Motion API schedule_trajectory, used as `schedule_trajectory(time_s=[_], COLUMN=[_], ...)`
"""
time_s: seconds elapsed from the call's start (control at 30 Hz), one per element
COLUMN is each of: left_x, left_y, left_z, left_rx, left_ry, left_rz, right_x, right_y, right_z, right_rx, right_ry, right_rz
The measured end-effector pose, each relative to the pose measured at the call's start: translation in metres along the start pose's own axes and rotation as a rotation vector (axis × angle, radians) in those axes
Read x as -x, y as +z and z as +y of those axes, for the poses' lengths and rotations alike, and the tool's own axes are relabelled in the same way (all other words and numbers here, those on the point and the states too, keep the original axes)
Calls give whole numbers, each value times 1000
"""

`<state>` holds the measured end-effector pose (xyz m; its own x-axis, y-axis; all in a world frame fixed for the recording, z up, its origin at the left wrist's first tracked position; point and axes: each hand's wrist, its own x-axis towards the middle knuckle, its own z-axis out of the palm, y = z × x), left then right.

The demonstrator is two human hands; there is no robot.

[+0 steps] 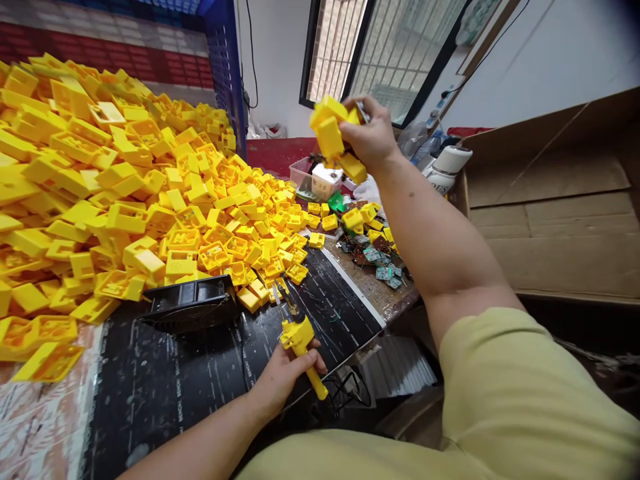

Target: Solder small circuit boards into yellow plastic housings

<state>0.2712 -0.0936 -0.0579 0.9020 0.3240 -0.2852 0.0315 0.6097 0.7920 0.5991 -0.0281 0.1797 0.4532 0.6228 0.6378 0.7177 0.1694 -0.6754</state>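
Note:
My right hand is raised above the far side of the table and closed on several yellow plastic housings. My left hand rests near the table's front edge, wrapped round a yellow-handled hand tool whose metal tip points toward the pile. A huge heap of the same yellow plastic housings covers the left and middle of the table. A black mat lies under my left hand.
A black tray sits at the foot of the heap. Small green circuit boards lie at the table's right edge. A clear box, a white container and a large open cardboard box stand behind and to the right.

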Motion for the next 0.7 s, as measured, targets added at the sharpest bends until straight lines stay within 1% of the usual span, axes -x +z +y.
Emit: schedule_trajectory(time_s=[0.07,0.1,0.17,0.2,0.23,0.3,0.37,0.4,0.43,0.47,0.5,0.53,0.57,0.6,0.63,0.67,0.7], left_x=[1,2,2,2,2,2,3,4,4,5,5,5,5,5,5,5,4], left_y=[0,0,-1,-1,-1,-1,0,0,0,0,1,1,1,1,1,0,0], left_z=[1,2,3,4,4,5,5,5,5,5,6,6,7,8,8,9,9], left_rx=[0,0,11,25,43,78,94,93,87,80,71,61,54,50,48,49,52], left_ry=[1,-1,-10,-18,-25,-32,-26,-21,-19,-22,-25,-28,-31,-33,-38,-44,-50], left_rz=[0,1,3,5,10,18,16,13,8,3,2,2,5,9,14,18,22], right_x=[-2,2,20,34,51,87,121,136,148,157,162,163,158,150,137,121,104], right_y=[38,61,111,139,167,224,275,296,312,324,330,329,323,310,292,268,241], right_z=[-44,-66,-108,-125,-139,-157,-163,-164,-164,-164,-164,-164,-163,-161,-157,-150,-139], right_rx=[-130,-188,-275,-313,-376,-386,-236,-146,-46,31,85,121,137,147,165,183,250], right_ry=[-86,-123,-183,-217,-237,-267,-309,-381,-451,-509,-557,-596,-629,-647,-634,-628,-533], right_rz=[-65,-107,-193,-285,-414,-546,-703,-808,-882,-954,-992,-1000,-983,-943,-877,-843,-793])
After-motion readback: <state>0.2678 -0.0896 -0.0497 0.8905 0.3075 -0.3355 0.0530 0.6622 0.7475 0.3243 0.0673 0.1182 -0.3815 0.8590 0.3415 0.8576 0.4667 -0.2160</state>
